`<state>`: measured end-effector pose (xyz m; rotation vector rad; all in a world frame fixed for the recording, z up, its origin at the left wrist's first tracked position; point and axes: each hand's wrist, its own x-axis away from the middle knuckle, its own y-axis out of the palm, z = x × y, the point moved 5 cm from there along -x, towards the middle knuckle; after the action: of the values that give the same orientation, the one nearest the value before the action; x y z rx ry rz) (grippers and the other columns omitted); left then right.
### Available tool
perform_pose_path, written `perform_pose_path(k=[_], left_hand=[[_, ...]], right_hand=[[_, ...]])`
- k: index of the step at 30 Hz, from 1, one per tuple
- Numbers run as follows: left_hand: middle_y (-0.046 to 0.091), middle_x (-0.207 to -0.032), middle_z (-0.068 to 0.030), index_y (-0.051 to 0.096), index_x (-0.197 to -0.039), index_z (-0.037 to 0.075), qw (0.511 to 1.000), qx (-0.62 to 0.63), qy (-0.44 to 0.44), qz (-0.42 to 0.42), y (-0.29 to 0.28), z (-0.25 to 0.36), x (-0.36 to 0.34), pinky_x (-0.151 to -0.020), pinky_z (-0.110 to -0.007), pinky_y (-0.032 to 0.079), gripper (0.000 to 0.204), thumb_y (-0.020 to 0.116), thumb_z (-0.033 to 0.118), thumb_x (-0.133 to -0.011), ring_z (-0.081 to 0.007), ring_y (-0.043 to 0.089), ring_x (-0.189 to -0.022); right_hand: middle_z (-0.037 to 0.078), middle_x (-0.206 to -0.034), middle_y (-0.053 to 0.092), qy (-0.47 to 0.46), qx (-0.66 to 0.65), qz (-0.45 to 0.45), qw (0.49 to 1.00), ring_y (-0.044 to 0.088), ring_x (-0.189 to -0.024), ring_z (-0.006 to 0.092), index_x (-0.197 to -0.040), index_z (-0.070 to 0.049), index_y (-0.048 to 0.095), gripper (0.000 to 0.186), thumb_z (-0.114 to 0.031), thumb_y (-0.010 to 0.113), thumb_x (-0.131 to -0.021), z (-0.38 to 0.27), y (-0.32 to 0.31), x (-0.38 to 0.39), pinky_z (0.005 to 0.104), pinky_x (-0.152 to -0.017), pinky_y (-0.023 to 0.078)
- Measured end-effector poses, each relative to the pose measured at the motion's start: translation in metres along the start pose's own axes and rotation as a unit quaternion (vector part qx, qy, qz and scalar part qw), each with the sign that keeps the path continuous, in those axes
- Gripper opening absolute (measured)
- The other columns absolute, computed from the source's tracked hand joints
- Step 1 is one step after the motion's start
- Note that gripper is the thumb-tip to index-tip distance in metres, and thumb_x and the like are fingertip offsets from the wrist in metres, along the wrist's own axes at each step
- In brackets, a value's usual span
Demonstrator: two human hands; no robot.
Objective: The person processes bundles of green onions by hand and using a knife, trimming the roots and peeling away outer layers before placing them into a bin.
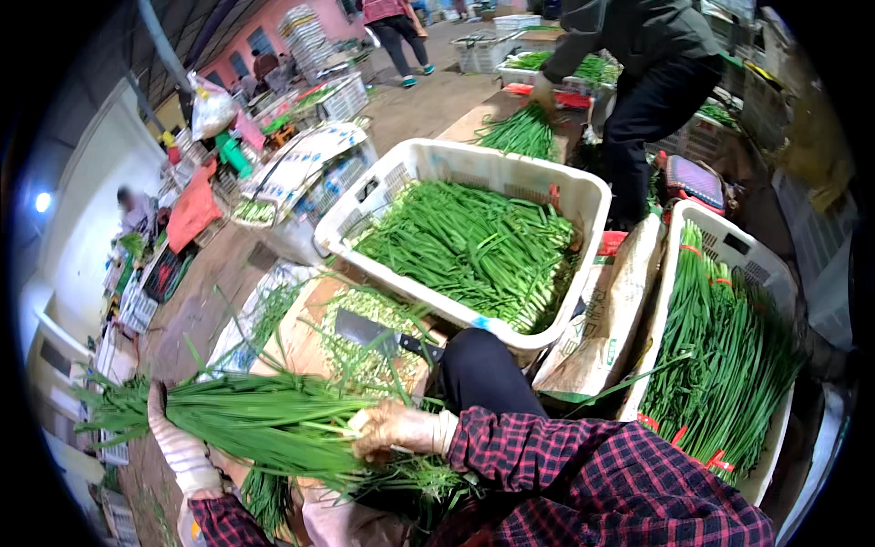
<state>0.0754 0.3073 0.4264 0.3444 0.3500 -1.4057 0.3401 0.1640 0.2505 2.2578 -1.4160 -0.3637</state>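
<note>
A long loose bunch of green chives (264, 415) lies across my lap, held in both gloved hands. My left hand (178, 444) is closed round its leafy end, the fingers partly hidden behind the leaves. At the pale stem end, my right hand (394, 428) grips with bent fingers. Just beyond the bunch, a cleaver (366, 330) with a black handle rests on a wooden board (305, 310), among many pale trimmed stem ends (351, 363). The handle points toward my knee.
Ahead stands a white crate (456, 153) of loose chives. To the right, another white crate (770, 260) holds bundles tied with red bands; a printed sack (615, 310) lies between. A person (638, 82) bends over more chives (521, 132). A covered container (305, 169) stands at left.
</note>
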Motion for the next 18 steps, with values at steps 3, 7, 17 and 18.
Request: perform_pose_path(k=[3,7,17,18], left_hand=[[0.044,-0.127,-0.0139,0.038,-0.130,0.004,0.992,0.082,-0.094,0.031,0.021,0.004,0.012,-0.095,-0.034,0.042,0.040,0.040,0.014,-0.092,-0.0226,0.047,-0.110],[0.046,-0.124,-0.0135,0.041,-0.127,0.004,0.987,-0.118,0.112,-0.002,-0.003,-0.004,0.014,-0.092,-0.032,0.044,0.037,0.040,0.016,-0.093,-0.0221,0.050,-0.106],[0.058,-0.092,-0.0085,0.058,-0.098,0.006,0.991,0.017,0.087,0.102,-0.031,-0.026,0.014,-0.075,-0.030,0.048,0.021,0.050,0.023,-0.089,-0.0166,0.055,-0.083],[0.058,-0.089,-0.0065,0.058,-0.095,0.007,0.983,0.154,-0.069,0.078,-0.029,-0.040,0.006,-0.073,-0.030,0.048,0.021,0.054,0.026,-0.087,-0.0164,0.054,-0.080]], right_hand=[[0.000,-0.066,0.061,-0.054,0.163,0.038,0.984,0.054,-0.055,0.0065,-0.087,-0.004,0.061,0.012,-0.012,0.064,-0.079,0.014,-0.010,0.007,0.0222,-0.049,0.043],[0.001,-0.064,0.062,0.037,0.303,0.080,0.949,0.053,-0.049,0.0066,-0.080,-0.006,0.061,0.007,-0.012,0.063,-0.077,0.049,-0.021,0.028,0.0223,-0.043,0.042],[0.015,-0.097,0.063,0.137,0.548,0.035,0.824,0.061,-0.087,0.0314,-0.110,-0.011,0.057,0.033,-0.009,0.052,-0.078,0.082,-0.008,0.059,0.0380,-0.073,0.047],[0.016,-0.094,0.062,0.042,0.569,0.037,0.820,0.060,-0.086,0.0334,-0.107,-0.009,0.057,0.027,-0.012,0.050,-0.082,0.083,-0.011,0.058,0.0393,-0.072,0.047]])
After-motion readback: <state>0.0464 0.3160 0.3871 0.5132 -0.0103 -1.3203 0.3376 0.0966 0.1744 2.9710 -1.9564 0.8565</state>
